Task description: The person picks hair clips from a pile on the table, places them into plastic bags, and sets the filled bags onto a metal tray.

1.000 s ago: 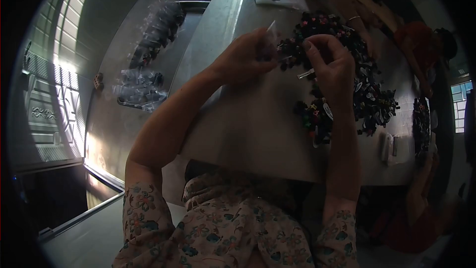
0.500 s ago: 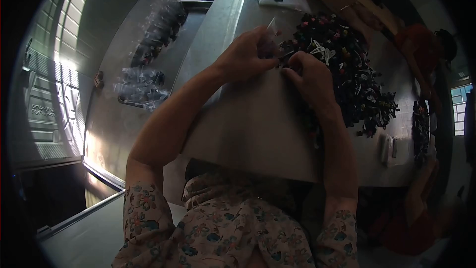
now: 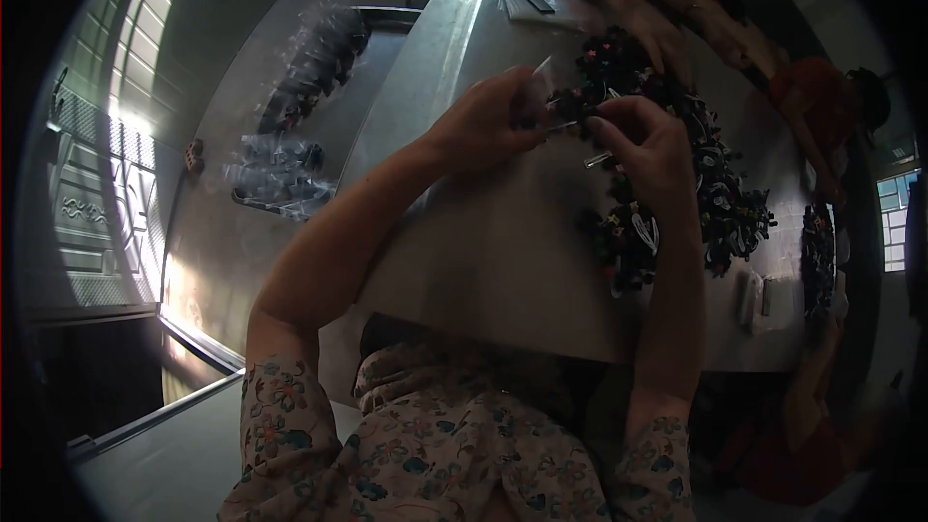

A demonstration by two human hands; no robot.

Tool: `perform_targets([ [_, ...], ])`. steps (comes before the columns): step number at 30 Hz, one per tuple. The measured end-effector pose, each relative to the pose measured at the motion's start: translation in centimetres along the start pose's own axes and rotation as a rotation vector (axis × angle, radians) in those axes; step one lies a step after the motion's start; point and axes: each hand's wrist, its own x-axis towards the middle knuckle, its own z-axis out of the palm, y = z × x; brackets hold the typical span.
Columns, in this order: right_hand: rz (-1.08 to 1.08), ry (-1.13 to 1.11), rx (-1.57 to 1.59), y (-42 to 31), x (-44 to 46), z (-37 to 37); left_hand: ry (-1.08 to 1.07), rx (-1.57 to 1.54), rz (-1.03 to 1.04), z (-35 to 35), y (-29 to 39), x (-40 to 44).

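My left hand point(image 3: 495, 116) is closed round a small clear plastic bag point(image 3: 547, 75), whose top edge sticks up past the fingers. Facing it, my right hand point(image 3: 652, 140) pinches a small dark hair clip point(image 3: 586, 120) between thumb and forefinger, close to the mouth of the bag. What is inside the bag I cannot make out. Beneath and beyond my right hand spreads a heap of dark hair clips point(image 3: 717, 195), some with white or coloured parts. A single shiny clip point(image 3: 598, 160) lies on the metal table point(image 3: 483, 251) by my right thumb.
On the left, a metal tray point(image 3: 391, 17) holds many filled clear bags point(image 3: 280, 169). Flat plastic bags point(image 3: 527, 2) lie at the back. Another person's hand point(image 3: 657, 39) reaches into the heap from the far side. More people sit at the right, near a second clip row point(image 3: 818, 256).
My right hand has moved right, away from my left hand, and the pinched clip now shows. Another person's hand has come down onto the far side of the heap.
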Motion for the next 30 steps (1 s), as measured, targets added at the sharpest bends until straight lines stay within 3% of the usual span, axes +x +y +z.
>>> perform_targets([
  [2,-0.011,0.080,0.222,-2.1,-0.8,-0.2,0.013,-0.051,0.019,0.4,-0.4,-0.2],
  [6,-0.047,0.129,0.203,-3.6,-1.8,1.3,0.001,0.056,0.038,0.9,0.5,-0.6],
  [8,-0.265,0.201,-0.088,-3.8,-2.1,1.9,0.032,0.082,0.047,1.3,0.9,-0.8],
  [14,-0.476,0.283,-0.381,-3.3,-2.0,2.7,0.011,0.012,0.050,1.4,1.4,-0.9],
  [21,-0.274,0.274,-0.088,-2.7,-1.2,1.1,-0.138,-0.094,0.028,1.1,0.3,-0.6],
  [23,-0.158,0.247,0.365,-1.7,-0.4,0.8,-0.189,-0.471,-0.113,0.8,1.0,-0.5],
  [24,-0.158,0.248,0.364,-1.1,-0.3,0.4,-0.190,-0.471,-0.112,0.7,1.3,-0.4],
  [26,-0.028,-0.083,0.295,-0.2,-0.3,-0.4,-0.221,-0.503,-0.138,0.4,1.7,-0.4],
  [30,-0.058,-0.196,0.241,-0.3,-0.2,0.4,-0.231,-0.549,-0.147,0.5,1.6,-0.6],
])
